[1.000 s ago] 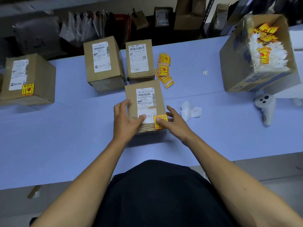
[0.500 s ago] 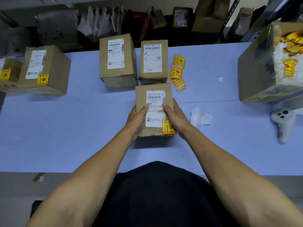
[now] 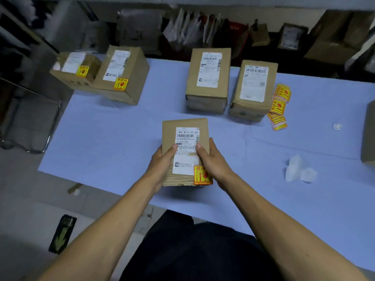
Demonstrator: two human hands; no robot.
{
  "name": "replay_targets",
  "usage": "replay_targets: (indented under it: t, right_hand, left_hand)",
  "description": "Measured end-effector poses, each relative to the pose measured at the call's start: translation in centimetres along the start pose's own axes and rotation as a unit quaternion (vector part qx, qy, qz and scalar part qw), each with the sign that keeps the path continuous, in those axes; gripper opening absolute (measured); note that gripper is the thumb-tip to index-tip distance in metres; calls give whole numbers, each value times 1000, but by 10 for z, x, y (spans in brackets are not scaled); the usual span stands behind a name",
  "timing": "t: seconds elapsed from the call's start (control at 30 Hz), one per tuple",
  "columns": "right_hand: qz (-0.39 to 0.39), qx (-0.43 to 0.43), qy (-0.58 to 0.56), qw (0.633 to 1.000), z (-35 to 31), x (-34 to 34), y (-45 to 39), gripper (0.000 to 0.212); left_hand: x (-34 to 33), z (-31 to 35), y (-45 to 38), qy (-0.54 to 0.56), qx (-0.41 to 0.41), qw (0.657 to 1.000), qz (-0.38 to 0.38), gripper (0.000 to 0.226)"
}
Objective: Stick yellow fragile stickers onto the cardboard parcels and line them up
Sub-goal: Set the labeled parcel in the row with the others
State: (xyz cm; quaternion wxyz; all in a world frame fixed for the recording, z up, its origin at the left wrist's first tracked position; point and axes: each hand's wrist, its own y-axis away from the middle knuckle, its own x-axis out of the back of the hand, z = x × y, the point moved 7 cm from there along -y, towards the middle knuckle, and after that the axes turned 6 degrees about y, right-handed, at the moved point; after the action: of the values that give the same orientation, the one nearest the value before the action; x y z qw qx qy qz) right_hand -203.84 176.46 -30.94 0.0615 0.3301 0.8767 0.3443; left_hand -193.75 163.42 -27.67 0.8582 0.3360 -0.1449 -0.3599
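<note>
A small cardboard parcel [image 3: 185,126] with a white shipping label and a yellow fragile sticker [image 3: 202,175] at its near right corner is held between both hands, seemingly just above the blue table [image 3: 113,138]. My left hand [image 3: 162,165] grips its left side, thumb on the label. My right hand [image 3: 212,161] grips the right side, thumb on the label too. Two stickered parcels [image 3: 121,76] [image 3: 76,67] sit side by side at the far left. Two parcels without yellow stickers [image 3: 208,80] [image 3: 253,88] stand at the back centre. A pile of loose yellow stickers [image 3: 279,107] lies right of them.
Crumpled white backing papers [image 3: 299,169] lie on the table at the right, and a small white scrap [image 3: 337,126] sits farther back. A big cardboard box edge [image 3: 368,134] shows at the far right. Bags and boxes crowd the dark shelf behind. A metal chair frame [image 3: 30,118] stands left of the table.
My right hand left the sticker and both hands took the parcel by its sides, thumbs on the label. The view swung left, bringing the two stickered parcels further into view.
</note>
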Motion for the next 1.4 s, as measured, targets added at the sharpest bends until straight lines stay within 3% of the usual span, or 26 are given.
replay_targets:
  t: [0.17,0.3,0.43,0.53,0.7,0.87,1.07,1.4]
  right_hand:
    - [1,30,3,1000,-62,-44,-45,96]
    - [9,62,-23,998,-121,-61,-80,57]
    - [39,48,-63,996,-158,-60,-118,59]
    - [60,15,-107,992,-169,-56,-143,36]
    - [81,-23,-107,991,-188,-44,-183,41]
    - [53,-94,-103,989,-192,-35,-210,34]
    - [81,-68,-84,991,-201,-25,-235,47]
    - [114,-34,13,993,-210,-19,-209,40]
  left_hand:
    - [57,58,-33,11,-33,999,13,31]
    - [85,110,-73,10,-47,999,-1,33]
    - [89,155,-113,-2,-53,998,-29,30]
    - [86,178,-147,-37,-73,996,-36,29]
    - [78,198,-195,-55,-83,994,-36,46]
    - [71,190,-230,-85,11,996,-25,49]
    - [62,205,-255,-92,-29,995,-20,26]
    - [60,221,-243,-204,-115,970,58,42]
